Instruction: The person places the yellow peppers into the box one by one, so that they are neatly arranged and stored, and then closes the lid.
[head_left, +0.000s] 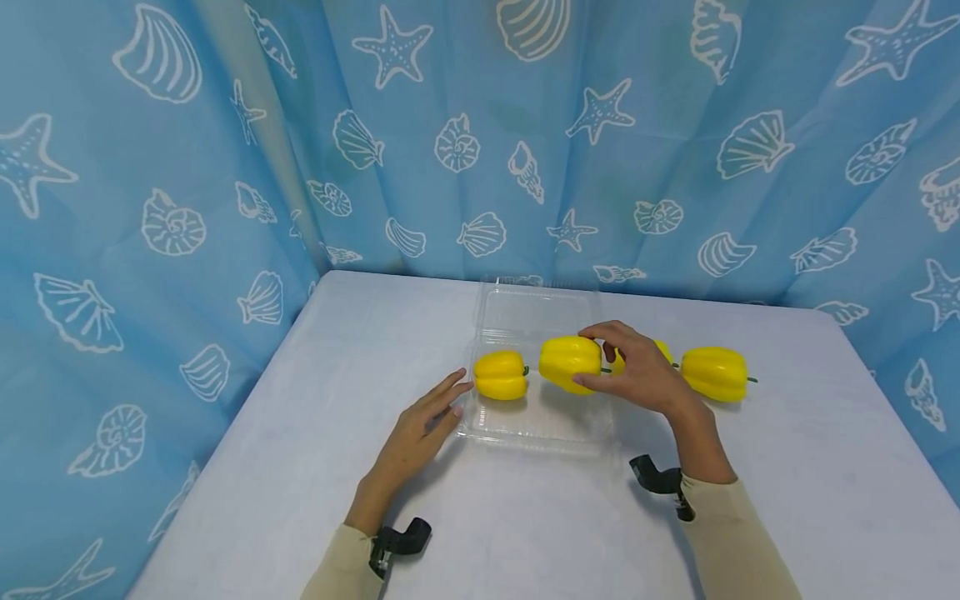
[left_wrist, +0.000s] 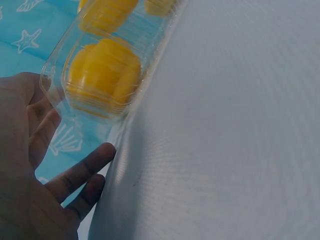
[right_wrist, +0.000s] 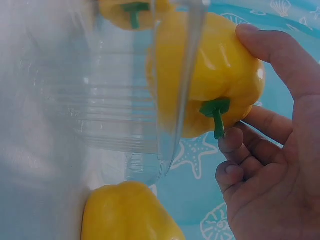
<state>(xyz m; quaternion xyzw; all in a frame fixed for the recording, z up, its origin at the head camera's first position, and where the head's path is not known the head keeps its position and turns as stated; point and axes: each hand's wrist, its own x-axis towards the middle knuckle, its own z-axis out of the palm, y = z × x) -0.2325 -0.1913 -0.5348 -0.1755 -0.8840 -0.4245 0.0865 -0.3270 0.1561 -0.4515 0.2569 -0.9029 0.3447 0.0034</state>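
Note:
My right hand (head_left: 637,367) grips a yellow bell pepper (head_left: 568,360) between thumb and fingers over the right part of a clear plastic container (head_left: 540,440). In the right wrist view, the green stem of that bell pepper (right_wrist: 215,70) points toward the palm, and the container wall overlaps its side. Another yellow bell pepper (head_left: 500,379) lies inside the container at the left. At the container's left side is my left hand (head_left: 416,429), its fingers spread and loosely bent, fingertips right at the rim. In the left wrist view, that hand (left_wrist: 55,165) holds nothing up.
Right of the container, a yellow bell pepper (head_left: 716,373) lies on the white-covered table (head_left: 810,467); another (head_left: 663,350) is partly hidden behind my right hand. The container's clear lid (head_left: 536,310) lies folded back toward the blue shell-print curtain (head_left: 450,200).

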